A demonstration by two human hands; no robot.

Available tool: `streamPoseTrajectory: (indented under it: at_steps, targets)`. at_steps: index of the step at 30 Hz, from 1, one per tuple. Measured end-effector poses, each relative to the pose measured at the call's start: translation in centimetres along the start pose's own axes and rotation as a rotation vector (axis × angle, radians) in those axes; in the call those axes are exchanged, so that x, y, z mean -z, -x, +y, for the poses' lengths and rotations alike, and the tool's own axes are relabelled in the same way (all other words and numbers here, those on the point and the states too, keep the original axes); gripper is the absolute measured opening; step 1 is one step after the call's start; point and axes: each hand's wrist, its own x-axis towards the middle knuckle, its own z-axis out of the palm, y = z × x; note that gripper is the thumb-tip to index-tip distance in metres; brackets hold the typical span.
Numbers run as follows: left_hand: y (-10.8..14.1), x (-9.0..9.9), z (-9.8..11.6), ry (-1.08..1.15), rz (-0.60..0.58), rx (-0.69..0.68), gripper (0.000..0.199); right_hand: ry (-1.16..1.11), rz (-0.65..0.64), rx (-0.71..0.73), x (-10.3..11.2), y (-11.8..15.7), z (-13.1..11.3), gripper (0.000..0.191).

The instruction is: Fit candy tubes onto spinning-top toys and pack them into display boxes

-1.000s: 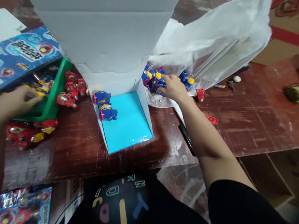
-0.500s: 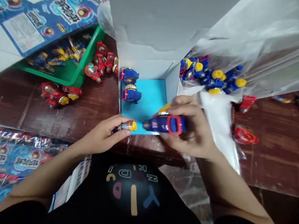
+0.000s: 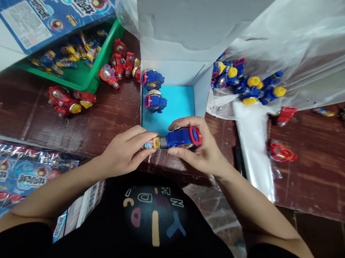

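My right hand [image 3: 197, 148] is closed around a blue toy [image 3: 179, 138] with a red loop handle and a grey nozzle pointing left. Between the fingers of my left hand [image 3: 129, 147] is a small tube with a yellow cap [image 3: 154, 142]. The cap end meets the toy's grey nozzle; whether the two are joined I cannot tell. Both hands are over the near edge of an open white box [image 3: 203, 82] with a light blue bottom. Inside it, along the left wall, two similar blue toys [image 3: 156, 101] sit one behind the other.
At the left a green bin [image 3: 91, 75] holds several small yellow-capped tubes, partly under printed blue cardboard [image 3: 51, 12]. Red toys [image 3: 63, 101] lie beside it. Right of the box are several blue toys [image 3: 251, 87], a clear plastic bag [image 3: 257, 146] and a red toy [image 3: 282, 151].
My right hand has brought the blue toy left and slightly up, turning it a little. The tube in my left hand now meets its nozzle.
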Motion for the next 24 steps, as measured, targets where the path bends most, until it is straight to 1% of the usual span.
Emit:
streamPoseTrajectory:
  at_steps: [2, 3, 4, 5, 6, 7, 8, 9, 10, 11, 12, 14, 15, 17, 18, 20, 21, 23, 24]
  targets:
    - [0.5, -0.4, -0.8, -0.197, 0.084, -0.138, 0.039, -0.186, 0.018, -0.172, -1.2, 0.5, 0.4, 0.055]
    - [0.8, -0.4, -1.2, -0.251, 0.112, -0.185, 0.044, -0.258, 0.015, -0.244, -1.6, 0.7, 0.5, 0.055]
    - [1.0, -0.3, -1.6, -0.273, 0.131, -0.202, 0.05, -0.29, 0.014, -0.292, -1.8, 0.8, 0.6, 0.055]
    - [1.2, -0.2, -2.0, -0.265, 0.149, -0.177, 0.056, -0.269, 0.028, -0.305, -1.7, 0.9, 0.6, 0.055]
    - [1.4, -0.1, -2.2, -0.237, 0.173, -0.115, 0.066, -0.19, 0.06, -0.275, -1.3, 0.8, 0.6, 0.055]
    - [1.6, -0.1, -2.4, -0.204, 0.204, -0.03, 0.079, -0.063, 0.103, -0.211, -0.7, 0.7, 0.6, 0.054]
    - [1.8, -0.3, -2.6, -0.181, 0.23, 0.063, 0.096, 0.096, 0.138, -0.125, 0.0, 0.5, 0.6, 0.054]
    - [2.1, -0.7, -2.6, -0.172, 0.239, 0.149, 0.114, 0.263, 0.144, -0.039, 0.7, 0.2, 0.5, 0.053]
    - [2.4, -1.5, -2.7, -0.177, 0.219, 0.218, 0.129, 0.42, 0.105, 0.024, 1.4, -0.2, 0.5, 0.051]
    - [2.8, -2.5, -2.7, -0.194, 0.171, 0.269, 0.141, 0.553, 0.02, 0.06, 2.0, -0.6, 0.4, 0.047]
    - [3.1, -3.7, -2.8, -0.222, 0.105, 0.307, 0.149, 0.66, -0.095, 0.065, 2.4, -1.1, 0.2, 0.043]
    - [3.7, -6.2, -2.9, -0.279, -0.014, 0.366, 0.154, 0.819, -0.327, 0.043, 2.6, -2.1, -0.4, 0.042]
    - [3.9, -7.3, -3.0, -0.301, -0.044, 0.387, 0.152, 0.878, -0.419, 0.044, 2.5, -2.7, -0.7, 0.045]
    - [4.1, -9.0, -3.2, -0.323, -0.056, 0.415, 0.145, 0.951, -0.541, 0.075, 1.9, -4.0, -0.9, 0.045]
    - [4.2, -9.5, -3.2, -0.32, -0.055, 0.42, 0.142, 0.968, -0.582, 0.085, 1.4, -4.7, -0.8, 0.044]
    - [4.3, -9.8, -3.1, -0.3, -0.063, 0.42, 0.14, 0.963, -0.642, 0.075, 0.3, -6.2, 0.0, 0.04]
    - [4.4, -9.6, -3.0, -0.291, -0.072, 0.414, 0.141, 0.955, -0.654, 0.054, -0.4, -6.8, 0.4, 0.039]
    - [4.5, -8.6, -2.7, -0.27, -0.081, 0.382, 0.144, 0.942, -0.658, 0.015, -1.3, -7.6, 1.0, 0.041]
    - [4.6, -7.6, -2.7, -0.265, -0.064, 0.357, 0.143, 0.936, -0.651, 0.008, -1.4, -7.6, 1.0, 0.043]
